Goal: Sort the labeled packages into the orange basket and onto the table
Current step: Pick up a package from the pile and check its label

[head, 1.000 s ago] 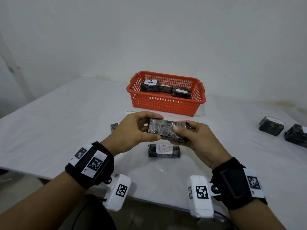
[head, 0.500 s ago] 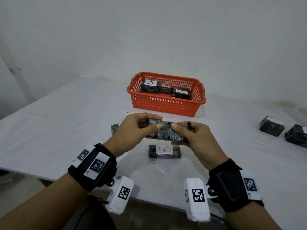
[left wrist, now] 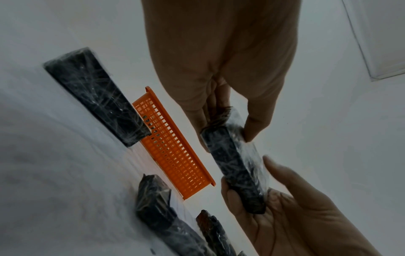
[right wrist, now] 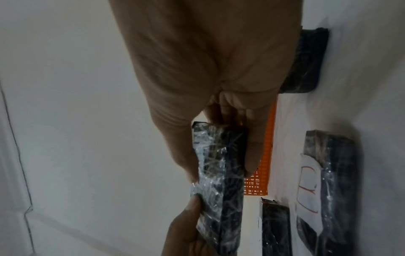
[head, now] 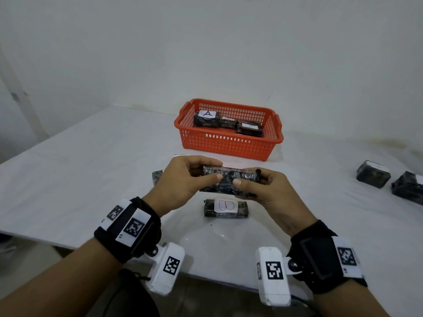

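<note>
While both hands grip it, the wrapped package (head: 230,180) lies level above the table (head: 91,170).
Long axis 9-to-3 o'clock; left hand (head: 183,179) and right hand (head: 263,191) pinch opposite ends, fingers curled.

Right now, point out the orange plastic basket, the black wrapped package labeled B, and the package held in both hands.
Orange plastic basket (head: 229,145), head view, front mesh wall.
Black wrapped package labeled B (head: 242,208), head view, dark wrap right of its label.
Held black wrapped package (head: 238,177), head view, wrap between the thumbs.

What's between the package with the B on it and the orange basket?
In the head view, the hands hold a wrapped package above the table there.
</note>
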Motion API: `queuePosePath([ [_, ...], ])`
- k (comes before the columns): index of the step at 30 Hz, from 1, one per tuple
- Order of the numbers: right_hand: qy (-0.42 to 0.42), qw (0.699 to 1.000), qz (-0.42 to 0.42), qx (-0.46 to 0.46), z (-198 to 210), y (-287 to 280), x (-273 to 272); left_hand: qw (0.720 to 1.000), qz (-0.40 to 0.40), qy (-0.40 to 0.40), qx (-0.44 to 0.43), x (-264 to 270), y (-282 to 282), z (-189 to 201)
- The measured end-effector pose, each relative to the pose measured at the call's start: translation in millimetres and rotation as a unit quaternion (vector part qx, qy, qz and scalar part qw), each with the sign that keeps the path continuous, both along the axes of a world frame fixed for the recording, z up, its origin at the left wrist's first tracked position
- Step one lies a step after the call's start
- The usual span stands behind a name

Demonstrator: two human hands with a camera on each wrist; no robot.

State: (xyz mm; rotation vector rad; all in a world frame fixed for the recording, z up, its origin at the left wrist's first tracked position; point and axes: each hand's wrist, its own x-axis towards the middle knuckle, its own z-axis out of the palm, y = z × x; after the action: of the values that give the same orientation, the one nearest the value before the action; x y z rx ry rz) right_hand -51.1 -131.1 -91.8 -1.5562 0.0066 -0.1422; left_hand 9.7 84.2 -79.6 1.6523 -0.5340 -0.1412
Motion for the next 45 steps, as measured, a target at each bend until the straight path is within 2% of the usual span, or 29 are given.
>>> queuePosePath([
  [8, -0.019, 0.998, -0.028, -0.053, -2, -1, -1, 0.999, -0.023, -0.001, 0.03, 2, 2, -3],
  [12, -0.023, 1.0, -0.011, 0.003, 0, 0, -1, 1.0, -0.004, -0.007, 0.026, 5, 0, -3],
  [15, -0.029, 0.998, -0.015, 0.048, 5, -5, -2, 0.995, -0.01, -0.039, 0.091, 10, 4, -3],
  [17, -0.035, 0.998, -0.015, 0.053, 5, -8, -2, 0.986, -0.023, -0.068, 0.148, 12, 6, -3],
  [19, -0.04, 0.998, -0.007, 0.044, 4, -8, -2, 0.983, -0.022, -0.071, 0.166, 12, 5, -3],
  [27, 0.026, 0.995, 0.094, 0.015, 13, -6, 0, 0.993, -0.06, -0.044, 0.091, 10, -5, 11],
  [31, -0.033, 0.997, 0.073, 0.016, 21, -8, 0, 0.992, -0.09, -0.045, 0.08, 9, -5, 22],
  [34, -0.058, 0.996, 0.051, -0.048, 23, -14, -2, 0.987, -0.123, 0.007, 0.1, 3, -2, 25],
  [36, -0.069, 0.993, 0.044, -0.088, 25, -15, -6, 0.985, -0.128, 0.015, 0.117, 0, -4, 26],
  [39, -0.084, 0.99, 0.036, -0.111, 26, -14, -9, 0.988, -0.131, 0.004, 0.081, -3, -8, 26],
  [42, -0.066, 0.992, 0.036, -0.101, 23, -15, -5, 0.995, -0.097, 0.005, 0.036, 0, -9, 20],
  [45, -0.035, 0.995, 0.046, -0.078, 21, -13, -3, 0.995, -0.09, 0.004, 0.041, 4, -8, 17],
])
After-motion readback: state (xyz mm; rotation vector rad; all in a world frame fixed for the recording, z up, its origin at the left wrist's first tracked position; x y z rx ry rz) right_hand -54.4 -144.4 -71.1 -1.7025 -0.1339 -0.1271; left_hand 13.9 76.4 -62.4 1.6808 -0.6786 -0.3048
